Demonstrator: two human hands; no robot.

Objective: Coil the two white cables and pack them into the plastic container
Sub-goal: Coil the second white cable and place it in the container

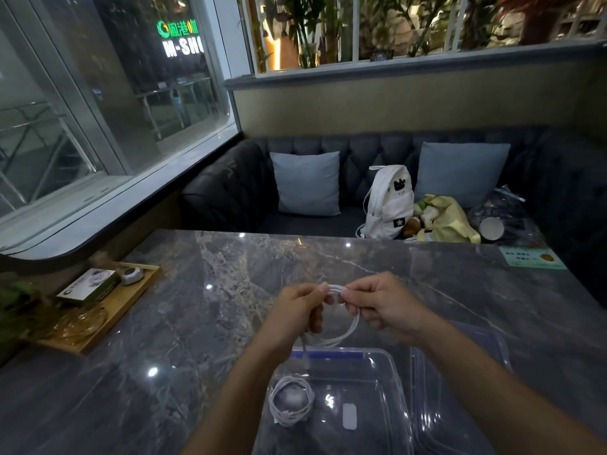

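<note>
A clear plastic container [391, 359] sits on the marble table near the front edge. Inside it, at the left, lies one coiled white cable [290, 402]. Above the container's far rim I hold the second white cable [348, 330] in loops. My left hand [295, 310] and my right hand [384, 303] both pinch the top of the loops, fingertips almost touching. The loops hang down between the hands, and one cable end dangles toward the container.
The container's clear lid [466, 389] lies to the right of it. A wooden tray [131, 300] with a small box and a glass dish stands at the table's left edge. A green card [532, 257] lies far right. Beyond the table is a sofa with a white backpack [389, 201].
</note>
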